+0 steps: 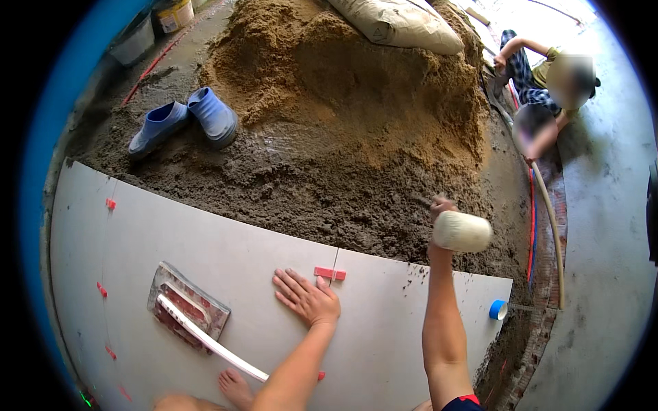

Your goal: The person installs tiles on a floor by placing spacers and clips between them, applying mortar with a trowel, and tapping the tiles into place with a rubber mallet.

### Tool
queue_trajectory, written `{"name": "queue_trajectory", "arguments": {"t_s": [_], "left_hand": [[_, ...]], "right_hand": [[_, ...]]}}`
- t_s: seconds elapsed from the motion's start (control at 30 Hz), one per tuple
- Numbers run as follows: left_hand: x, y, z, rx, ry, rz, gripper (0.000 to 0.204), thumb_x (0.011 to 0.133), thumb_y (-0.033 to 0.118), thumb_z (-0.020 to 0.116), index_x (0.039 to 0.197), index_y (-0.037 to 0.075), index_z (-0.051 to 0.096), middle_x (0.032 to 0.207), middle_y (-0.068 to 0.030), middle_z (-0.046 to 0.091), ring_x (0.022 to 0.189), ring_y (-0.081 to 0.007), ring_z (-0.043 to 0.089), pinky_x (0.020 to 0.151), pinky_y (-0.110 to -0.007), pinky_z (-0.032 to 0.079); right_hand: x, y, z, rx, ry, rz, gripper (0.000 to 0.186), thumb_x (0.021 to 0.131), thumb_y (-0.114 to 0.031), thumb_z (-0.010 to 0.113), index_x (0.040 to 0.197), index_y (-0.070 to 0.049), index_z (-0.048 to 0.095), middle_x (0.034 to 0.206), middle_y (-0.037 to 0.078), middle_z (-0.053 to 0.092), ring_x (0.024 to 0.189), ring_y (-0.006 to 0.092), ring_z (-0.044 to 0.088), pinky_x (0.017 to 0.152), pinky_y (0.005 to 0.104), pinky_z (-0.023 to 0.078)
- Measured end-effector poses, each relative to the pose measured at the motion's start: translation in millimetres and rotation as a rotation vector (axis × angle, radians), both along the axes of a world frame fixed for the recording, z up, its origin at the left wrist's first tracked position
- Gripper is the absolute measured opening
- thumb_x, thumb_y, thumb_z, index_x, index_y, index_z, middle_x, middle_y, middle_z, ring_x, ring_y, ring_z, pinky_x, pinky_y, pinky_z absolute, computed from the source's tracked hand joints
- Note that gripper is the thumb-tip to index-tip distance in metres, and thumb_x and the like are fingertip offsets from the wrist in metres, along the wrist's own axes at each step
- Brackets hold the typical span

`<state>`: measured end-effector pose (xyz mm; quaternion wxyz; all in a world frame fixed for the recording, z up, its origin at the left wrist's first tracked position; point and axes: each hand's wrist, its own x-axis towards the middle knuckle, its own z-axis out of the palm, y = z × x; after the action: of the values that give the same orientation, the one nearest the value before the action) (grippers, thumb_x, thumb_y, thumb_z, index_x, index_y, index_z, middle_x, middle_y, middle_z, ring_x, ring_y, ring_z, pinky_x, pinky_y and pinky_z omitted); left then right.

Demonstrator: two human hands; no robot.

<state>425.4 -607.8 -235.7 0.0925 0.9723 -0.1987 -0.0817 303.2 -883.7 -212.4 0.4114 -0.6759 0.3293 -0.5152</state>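
My left hand (310,299) lies flat with fingers spread on a large pale floor tile (260,264), beside a red tile-levelling clip (330,274) at the joint. Raised above the tiles' far edge, my right hand (443,205) is closed around the handle of a mallet with a cream-white head (463,231). The mallet head hides part of that hand and wrist. A grey rectangular float (189,305) with a reddish, mortar-stained back rests on the tile to the left. Across it runs a curved white strip (212,344), its near end hidden behind my left forearm.
Dark loose mortar (329,198) borders the tiles, with a sand heap (384,96) and a pale sack (401,24) behind. Blue boots (214,118) stand at left. A blue tape roll (498,310) sits by the right edge. Another person (541,82) sits near a hose (546,205).
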Motion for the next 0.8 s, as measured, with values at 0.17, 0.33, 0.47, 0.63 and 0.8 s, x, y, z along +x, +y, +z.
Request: {"name": "queue_trajectory", "arguments": {"t_s": [0.17, 0.33, 0.47, 0.63, 0.8], "left_hand": [[10.6, 7.9, 10.1, -0.069, 0.129, -0.078, 0.075, 0.095, 0.039, 0.04, 0.148, -0.011, 0.019, 0.16, -0.0248, 0.008, 0.149, -0.0378, 0.002, 0.119, -0.052, -0.001], [5.3, 4.2, 18.5, -0.202, 0.265, -0.109, 0.075, 0.092, 0.035, 0.044, 0.148, -0.01, 0.022, 0.161, -0.0226, 0.009, 0.15, -0.0362, 0.002, 0.119, -0.052, -0.001], [13.9, 11.7, 17.1, -0.303, 0.296, -0.114, 0.073, 0.091, 0.031, 0.046, 0.149, -0.008, 0.023, 0.161, -0.0196, 0.009, 0.15, -0.0345, 0.004, 0.119, -0.051, 0.001], [47.6, -15.8, 45.8, -0.681, 0.403, 0.031, 0.056, 0.092, 0.024, 0.05, 0.139, -0.004, 0.041, 0.15, -0.0188, 0.035, 0.142, -0.0325, 0.028, 0.116, -0.051, 0.015], [66.7, -39.4, 116.7, -1.282, 0.789, -0.138, 0.027, 0.096, 0.017, 0.055, 0.115, 0.001, 0.064, 0.108, -0.0132, 0.067, 0.1, -0.0265, 0.063, 0.091, -0.035, 0.049]], "right_hand": [[46.2, 30.9, 54.9, 0.131, -0.11, -0.247, 0.043, 0.106, -0.034, 0.037, 0.089, 0.001, 0.054, 0.135, 0.02, 0.053, 0.115, 0.0229, 0.057, 0.091, 0.0325, 0.054], [36.1, 19.8, -4.8, 0.566, -0.081, -0.293, 0.036, 0.105, -0.04, 0.038, 0.088, -0.009, 0.043, 0.139, 0.016, 0.05, 0.133, 0.0265, 0.043, 0.107, 0.0487, 0.042], [34.3, 26.1, 50.1, 0.638, -0.443, -0.201, 0.036, 0.105, -0.041, 0.038, 0.088, -0.009, 0.046, 0.131, 0.015, 0.056, 0.124, 0.0271, 0.053, 0.094, 0.0477, 0.053], [17.4, 93.9, 119.8, 0.825, -0.759, 0.134, 0.044, 0.102, -0.04, 0.044, 0.076, -0.006, 0.052, 0.124, 0.017, 0.061, 0.13, 0.0333, 0.049, 0.096, 0.0515, 0.054], [-33.1, 146.7, 148.0, 0.932, -1.056, 0.393, 0.044, 0.105, -0.032, 0.04, 0.075, -0.002, 0.05, 0.12, 0.015, 0.062, 0.137, 0.0356, 0.04, 0.099, 0.0563, 0.051]]}}
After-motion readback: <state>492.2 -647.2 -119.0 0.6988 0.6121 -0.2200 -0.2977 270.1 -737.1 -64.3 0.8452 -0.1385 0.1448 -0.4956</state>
